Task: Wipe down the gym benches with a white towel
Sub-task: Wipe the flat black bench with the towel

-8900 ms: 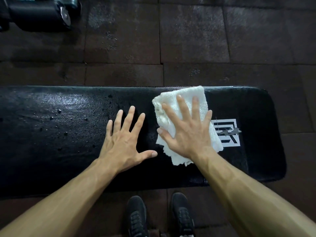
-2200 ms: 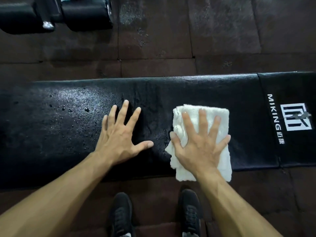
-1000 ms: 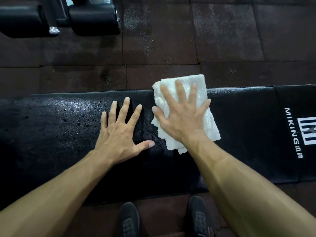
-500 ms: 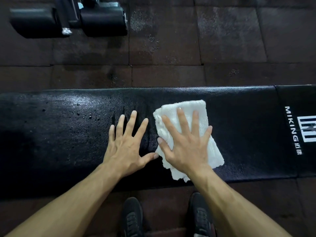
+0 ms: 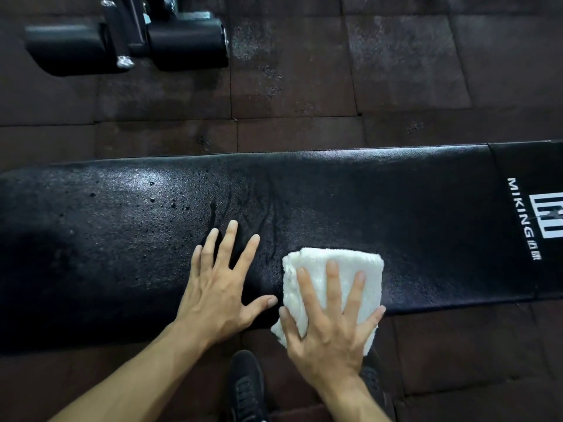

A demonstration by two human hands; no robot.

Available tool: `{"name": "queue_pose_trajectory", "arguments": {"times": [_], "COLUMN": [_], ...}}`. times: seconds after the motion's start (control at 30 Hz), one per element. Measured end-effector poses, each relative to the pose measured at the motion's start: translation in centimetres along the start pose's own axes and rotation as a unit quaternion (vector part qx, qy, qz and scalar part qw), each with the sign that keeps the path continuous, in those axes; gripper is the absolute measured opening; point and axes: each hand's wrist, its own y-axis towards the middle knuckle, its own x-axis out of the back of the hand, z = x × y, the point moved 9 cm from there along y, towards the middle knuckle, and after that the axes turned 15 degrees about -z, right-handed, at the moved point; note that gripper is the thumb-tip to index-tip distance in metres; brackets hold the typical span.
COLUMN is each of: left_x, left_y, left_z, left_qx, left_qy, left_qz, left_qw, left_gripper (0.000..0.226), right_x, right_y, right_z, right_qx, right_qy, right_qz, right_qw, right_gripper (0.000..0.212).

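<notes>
Both hands flat on black padded vinyl counter (image 5: 396, 214), towel at near edge.
Right hand (image 5: 327, 327), fingers straight & spread, presses folded white terry towel (image 5: 338, 263), which overhangs near edge; left hand (image 5: 217, 295) flat on wet pad just left, holding nothing. White logo (image 5: 545, 219) at right; black shoe (image 5: 245, 388) below.

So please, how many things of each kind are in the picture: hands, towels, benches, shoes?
hands: 2, left and right
white towel: 1
bench: 1
shoes: 2, one and one partly hidden
Total: 6
</notes>
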Motion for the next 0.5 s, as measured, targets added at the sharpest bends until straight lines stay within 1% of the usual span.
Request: {"name": "queue_pose_trajectory", "arguments": {"times": [0.1, 0.27, 0.4, 0.5], "left_x": [0.0, 0.4, 0.8, 1.0], "left_y": [-0.2, 1.2, 2.6, 3.9], "left_z": [0.4, 1.4, 2.7, 3.5], "left_qx": [-0.007, -0.006, 0.014, 0.031], "left_qy": [-0.005, 0.009, 0.011, 0.007], "left_qz": [-0.006, 0.004, 0.012, 0.015], "left_qw": [1.000, 1.000, 1.000, 0.999], "left_gripper": [0.104, 0.104, 0.105, 0.108], "right_x": [-0.3, -0.8, -1.2, -1.7], "right_y": [0.2, 4.2, 6.9, 8.6], "right_z": [0.6, 1.6, 2.5, 3.1], "right_qx": [-0.004, 0.036, 0.028, 0.037], "right_qy": [-0.001, -0.001, -0.003, -0.008], "right_qz": [0.007, 0.034, 0.053, 0.061], "right_qw": [1.000, 0.999, 0.998, 0.997], "right_gripper": [0.068, 0.069, 0.071, 0.072]}}
